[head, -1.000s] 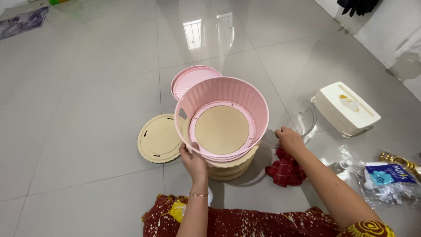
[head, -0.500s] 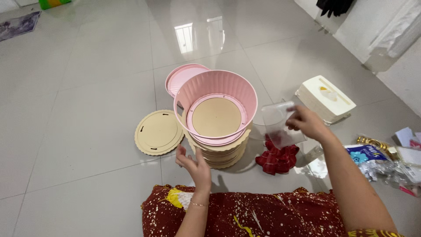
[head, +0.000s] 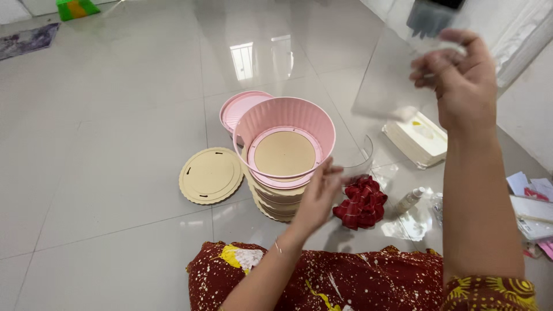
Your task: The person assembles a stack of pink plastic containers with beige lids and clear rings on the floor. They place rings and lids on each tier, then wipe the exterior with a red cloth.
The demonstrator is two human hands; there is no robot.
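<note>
Far left up top there's a green block-shaped toy (head: 77, 8) on the glossy grey tiled floor (head: 115, 103), well away from everything else. Moving in, a round cream plastic disc with a scalloped edge (head: 211, 174) lies flat on the tiles, just left of the main stack. Behind that stack a round pink ribbed lid (head: 239, 106) lies flat too, partly hidden.

The stack itself: a pink ribbed plastic bowl-shaped tier (head: 285, 138) with a cream circular base inside, sitting on top of a pile of cream scalloped trays (head: 271, 201).

Left hand (head: 318, 196) is out in front of the stack's right side, fingers loosely spread and a bit blurry. It looks like it's reaching for the lower edge of a curved clear plastic panel (head: 360, 164), but I honestly can't tell if it's actually got hold of it.

Just right of that hand is a crumpled red checked cloth (head: 362, 206) on the floor, then a small clear bottle (head: 409, 200) lying among some clear wrapping.

Right hand (head: 461, 80) is raised high, fingers curled, pinching the top of a clear flexible plastic sheet (head: 397, 69) that hangs in the air above a cream rectangular ribbed box (head: 420, 141). Far right edge has a mess of paper packets (head: 533, 201).
</note>
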